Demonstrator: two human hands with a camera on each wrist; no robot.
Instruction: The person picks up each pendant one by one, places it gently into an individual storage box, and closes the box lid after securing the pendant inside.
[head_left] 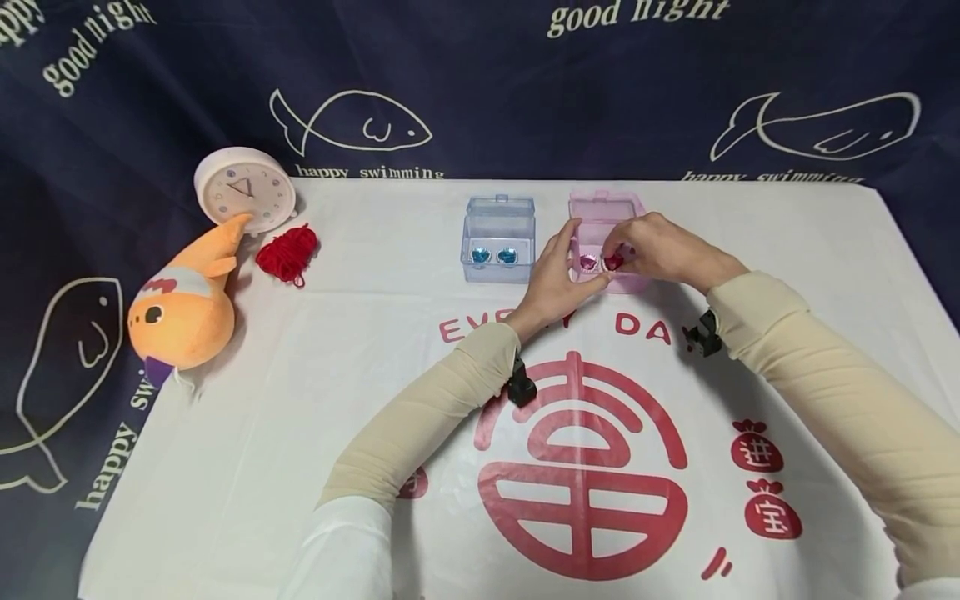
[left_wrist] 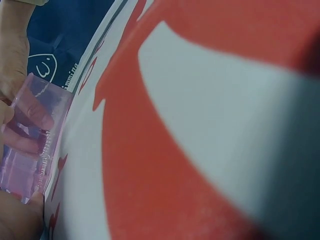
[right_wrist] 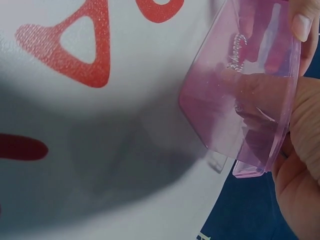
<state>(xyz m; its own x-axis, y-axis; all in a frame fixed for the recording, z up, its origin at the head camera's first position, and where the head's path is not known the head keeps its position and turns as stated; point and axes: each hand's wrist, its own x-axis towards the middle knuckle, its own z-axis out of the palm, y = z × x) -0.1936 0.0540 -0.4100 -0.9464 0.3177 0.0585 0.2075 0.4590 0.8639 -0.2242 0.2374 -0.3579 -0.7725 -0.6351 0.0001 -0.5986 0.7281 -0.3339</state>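
An open pink see-through plastic box (head_left: pixel 633 283) stands near the back of the table, its lid tipped back. My left hand (head_left: pixel 555 283) grips it, fingers along its left side and thumb at its front. From the right, my right hand (head_left: pixel 667 246) reaches into it, the fingertips pinching a dark pink gem with a silvery rim (head_left: pixel 612 262). A lighter pink gem (head_left: pixel 588 263) lies beside that one. Through the wall in the right wrist view, fingers of the right hand (right_wrist: pixel 305 125) show next to a beaded silvery edge (right_wrist: pixel 238 50).
Left of the pink box stands an open blue see-through box (head_left: pixel 498 272) with two blue gems (head_left: pixel 507 256) inside. Farther left are a red yarn bundle (head_left: pixel 288 253), a round white clock (head_left: pixel 246 190) and an orange plush toy (head_left: pixel 187 321). A dark curtain (head_left: pixel 495 75) hangs behind.
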